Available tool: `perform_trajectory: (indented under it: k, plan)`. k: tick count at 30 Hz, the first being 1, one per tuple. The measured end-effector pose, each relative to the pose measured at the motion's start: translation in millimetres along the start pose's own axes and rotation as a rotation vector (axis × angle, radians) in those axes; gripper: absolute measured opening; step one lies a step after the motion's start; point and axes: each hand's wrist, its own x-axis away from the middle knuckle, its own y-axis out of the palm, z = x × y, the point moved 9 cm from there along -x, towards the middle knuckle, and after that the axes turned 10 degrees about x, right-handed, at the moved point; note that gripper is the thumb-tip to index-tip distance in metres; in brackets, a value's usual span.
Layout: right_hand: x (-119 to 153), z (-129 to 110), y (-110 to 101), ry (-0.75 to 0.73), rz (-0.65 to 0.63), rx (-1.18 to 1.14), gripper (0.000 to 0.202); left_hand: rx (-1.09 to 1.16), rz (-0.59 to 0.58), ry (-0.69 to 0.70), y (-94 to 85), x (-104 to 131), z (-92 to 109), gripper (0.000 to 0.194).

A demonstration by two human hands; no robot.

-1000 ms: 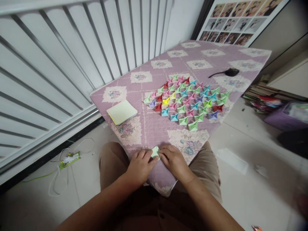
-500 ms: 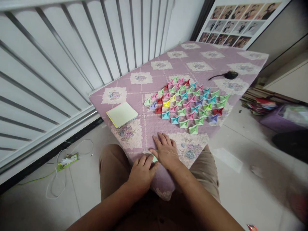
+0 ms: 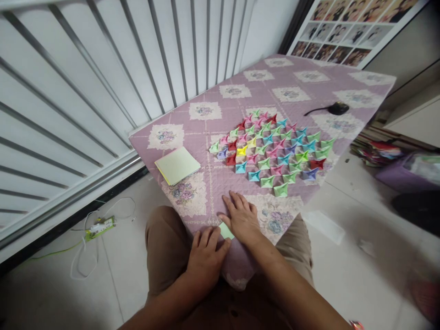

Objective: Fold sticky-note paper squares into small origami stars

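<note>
A small folded square of pale green paper (image 3: pixel 226 231) lies at the near corner of the table between my two hands. My left hand (image 3: pixel 208 252) rests on its lower left, palm down, fingers stretched out with the fingertips at the paper's edge. On the right side, my right hand (image 3: pixel 243 221) lies flat with its fingers spread on the cloth and its thumb by the paper's top edge. Beyond the hands stand several rows of small folded paper pieces (image 3: pixel 264 162) in green, pink, red, blue and yellow. A stack of pale square paper sheets (image 3: pixel 177 165) sits to the left.
A purple flowered cloth (image 3: pixel 220 176) covers the table. Toward the far right lies a black object with a thin tail (image 3: pixel 338 108). White slatted railing (image 3: pixel 113 59) runs along the left. On the floor are a power strip (image 3: pixel 100 228) with cables and a purple bin (image 3: pixel 395 172).
My hands have drawn slightly apart, so more of the green paper shows between them. The whole view has shifted a little.
</note>
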Motion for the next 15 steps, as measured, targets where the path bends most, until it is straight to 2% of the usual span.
perform_trajectory:
  k: [7,15]
  plan:
    - [-0.7,-0.5,2.5,0.005,-0.032,0.019,0.056,0.012,-0.033,-0.022,0.6,0.3,0.2,0.043]
    - [-3.0,2.3,6.1,0.019,-0.057,0.038,0.054,-0.003,-0.02,0.001,-1.7,1.3,1.9,0.044]
